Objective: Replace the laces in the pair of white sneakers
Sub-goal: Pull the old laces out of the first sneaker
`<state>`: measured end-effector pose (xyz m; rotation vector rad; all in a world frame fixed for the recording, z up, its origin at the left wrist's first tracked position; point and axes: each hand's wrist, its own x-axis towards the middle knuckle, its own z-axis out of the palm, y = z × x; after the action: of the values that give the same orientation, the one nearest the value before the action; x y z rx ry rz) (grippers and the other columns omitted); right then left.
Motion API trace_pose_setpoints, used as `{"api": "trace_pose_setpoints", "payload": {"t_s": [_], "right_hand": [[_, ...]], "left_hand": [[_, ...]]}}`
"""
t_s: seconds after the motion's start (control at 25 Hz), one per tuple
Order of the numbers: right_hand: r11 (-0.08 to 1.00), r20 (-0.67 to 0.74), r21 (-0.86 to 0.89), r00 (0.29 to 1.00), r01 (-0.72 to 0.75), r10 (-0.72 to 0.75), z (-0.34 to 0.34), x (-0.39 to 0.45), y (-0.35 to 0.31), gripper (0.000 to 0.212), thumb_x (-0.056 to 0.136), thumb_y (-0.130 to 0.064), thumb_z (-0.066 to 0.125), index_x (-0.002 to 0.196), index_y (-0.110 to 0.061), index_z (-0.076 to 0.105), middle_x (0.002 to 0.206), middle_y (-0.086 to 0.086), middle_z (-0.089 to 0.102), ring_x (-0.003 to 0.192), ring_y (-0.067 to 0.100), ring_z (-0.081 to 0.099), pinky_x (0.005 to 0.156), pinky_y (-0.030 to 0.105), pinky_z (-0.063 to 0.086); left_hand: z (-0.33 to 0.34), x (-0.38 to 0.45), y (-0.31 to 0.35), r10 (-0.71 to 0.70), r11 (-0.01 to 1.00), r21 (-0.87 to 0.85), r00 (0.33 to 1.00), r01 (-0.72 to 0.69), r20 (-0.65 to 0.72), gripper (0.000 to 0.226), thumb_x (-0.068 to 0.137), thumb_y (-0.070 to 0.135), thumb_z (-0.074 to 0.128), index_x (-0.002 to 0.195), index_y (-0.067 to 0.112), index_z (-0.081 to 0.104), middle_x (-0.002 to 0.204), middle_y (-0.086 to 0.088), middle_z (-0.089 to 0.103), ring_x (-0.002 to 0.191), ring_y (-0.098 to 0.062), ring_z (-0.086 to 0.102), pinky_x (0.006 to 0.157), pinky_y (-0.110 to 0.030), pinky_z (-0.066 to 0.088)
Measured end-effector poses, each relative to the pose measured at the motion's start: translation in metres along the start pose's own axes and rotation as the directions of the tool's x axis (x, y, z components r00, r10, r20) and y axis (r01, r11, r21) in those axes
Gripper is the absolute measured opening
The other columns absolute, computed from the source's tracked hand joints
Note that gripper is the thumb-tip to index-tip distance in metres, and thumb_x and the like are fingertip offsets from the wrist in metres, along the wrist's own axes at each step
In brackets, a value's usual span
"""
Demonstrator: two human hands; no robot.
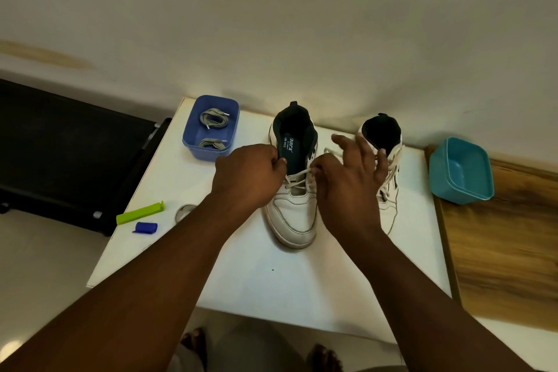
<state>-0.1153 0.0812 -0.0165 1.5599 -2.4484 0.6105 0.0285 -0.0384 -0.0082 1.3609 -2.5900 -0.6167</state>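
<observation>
Unlacing comes first, and that looks to be the step in hand: both hands work at the left sneaker (294,187) of the pair standing on the white desk (271,281). The left hand (250,175) curls at the collar of that shoe, gripping its edge or the lace there; which one I cannot tell. The right hand (347,187) pinches the white lace (297,176) between thumb and forefinger near the upper eyelets, its other fingers spread loosely above. That lace is partly out, with only the lower crossings threaded, I judge. The right sneaker (389,166) stands just beside, behind the right hand, apparently laced. A blue tub (193,142) at the far left corner of the desk holds two bundles of grey laces (213,121), likely the replacements, and a teal tub (462,172) sits on the wooden surface to the right. Next, the lace probably needs drawing clear of the remaining eyelets one crossing at a time, with the shoe steadied so it does not tip or slide.
</observation>
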Motion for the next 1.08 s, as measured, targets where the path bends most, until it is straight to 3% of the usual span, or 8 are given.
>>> {"api": "trace_pose_setpoints", "payload": {"t_s": [0.16, 0.32, 0.44, 0.56, 0.64, 0.76, 0.88, 1.08], "right_hand": [[0.977, -0.047, 0.061, 0.977, -0.204, 0.207, -0.021, 0.005, 0.026, 0.01, 0.097, -0.017, 0.062, 0.102, -0.021, 0.069, 0.144, 0.009, 0.054, 0.148, 0.036, 0.032, 0.12, 0.062, 0.015], [0.981, 0.229, 0.034, 0.957, -0.193, 0.18, -0.029, 0.006, 0.027, 0.025, 0.083, -0.038, 0.052, 0.088, -0.028, 0.075, 0.141, 0.0, 0.056, 0.151, 0.031, 0.027, 0.122, 0.057, 0.005], [0.982, 0.266, -0.019, 0.946, -0.189, 0.187, -0.031, 0.008, 0.019, 0.035, 0.082, -0.043, 0.043, 0.076, -0.028, 0.075, 0.131, -0.007, 0.063, 0.145, 0.025, 0.036, 0.121, 0.053, 0.004], [0.976, 0.111, -0.095, 0.972, -0.197, 0.207, -0.03, 0.009, 0.019, 0.045, 0.092, -0.045, 0.042, 0.07, -0.022, 0.074, 0.11, -0.006, 0.071, 0.127, 0.023, 0.053, 0.12, 0.051, 0.015], [0.97, 0.062, -0.175, 0.981, -0.168, 0.181, -0.023, 0.008, 0.018, 0.041, 0.096, -0.046, 0.048, 0.076, -0.023, 0.075, 0.11, -0.004, 0.071, 0.126, 0.027, 0.054, 0.118, 0.054, 0.019], [0.997, 0.075, 0.002, 0.994, -0.078, 0.078, -0.012, 0.005, 0.011, 0.022, 0.094, -0.036, 0.061, 0.11, -0.029, 0.075, 0.134, 0.004, 0.061, 0.138, 0.034, 0.045, 0.117, 0.059, 0.023], [0.995, 0.148, 0.078, 0.986, 0.059, -0.07, -0.001, 0.004, 0.002, 0.055, 0.092, -0.015, 0.06, 0.143, -0.036, 0.056, 0.143, 0.008, 0.054, 0.146, 0.037, 0.035, 0.119, 0.062, 0.021], [0.987, 0.156, 0.097, 0.978, 0.124, -0.139, 0.003, 0.007, 0.005, 0.057, 0.084, 0.002, 0.057, 0.132, -0.027, 0.064, 0.129, 0.008, 0.062, 0.135, 0.034, 0.049, 0.121, 0.058, 0.022]], "left_hand": [[-0.004, 0.0, -0.001, -0.024, 0.999, 0.024, 1.0, 0.025, -0.019, 0.031, 0.102, 0.049, 0.042, 0.085, 0.026, 0.055, 0.074, 0.006, 0.055, 0.074, -0.017, 0.056, 0.075, -0.034, 0.045], [-0.006, -0.003, 0.002, -0.057, 0.998, -0.015, 0.997, 0.056, -0.054, 0.028, 0.099, 0.05, 0.049, 0.088, 0.026, 0.057, 0.081, 0.005, 0.061, 0.081, -0.019, 0.061, 0.075, -0.034, 0.043], [-0.007, -0.004, 0.007, -0.034, 0.997, -0.08, 0.988, 0.022, -0.15, 0.031, 0.09, 0.05, 0.065, 0.108, 0.027, 0.056, 0.109, 0.0, 0.059, 0.103, -0.022, 0.057, 0.084, -0.04, 0.048], [-0.009, -0.005, 0.012, 0.041, 0.997, 0.065, 0.989, -0.033, -0.14, 0.034, 0.087, 0.053, 0.067, 0.116, 0.04, 0.058, 0.146, -0.002, 0.041, 0.138, -0.029, 0.033, 0.107, -0.05, 0.034], [-0.01, -0.006, 0.015, 0.054, 0.994, 0.101, 0.994, -0.045, -0.093, 0.028, 0.087, 0.056, 0.066, 0.112, 0.043, 0.064, 0.16, -0.001, 0.026, 0.151, -0.031, 0.011, 0.117, -0.059, 0.016], [-0.006, -0.009, 0.018, 0.059, 0.986, 0.155, 0.998, -0.055, -0.016, 0.027, 0.087, 0.061, 0.064, 0.107, 0.045, 0.07, 0.166, 0.002, 0.014, 0.154, -0.032, -0.009, 0.117, -0.065, -0.002], [-0.005, -0.013, 0.022, 0.064, 0.981, 0.182, 0.998, -0.061, -0.012, 0.027, 0.089, 0.062, 0.06, 0.102, 0.043, 0.072, 0.167, 0.003, 0.014, 0.154, -0.031, -0.011, 0.117, -0.066, -0.006], [-0.005, -0.014, 0.021, 0.047, 0.978, 0.207, 0.997, -0.034, -0.062, 0.025, 0.091, 0.056, 0.059, 0.103, 0.039, 0.072, 0.157, 0.004, 0.03, 0.153, -0.03, 0.003, 0.118, -0.063, 0.001]]}}
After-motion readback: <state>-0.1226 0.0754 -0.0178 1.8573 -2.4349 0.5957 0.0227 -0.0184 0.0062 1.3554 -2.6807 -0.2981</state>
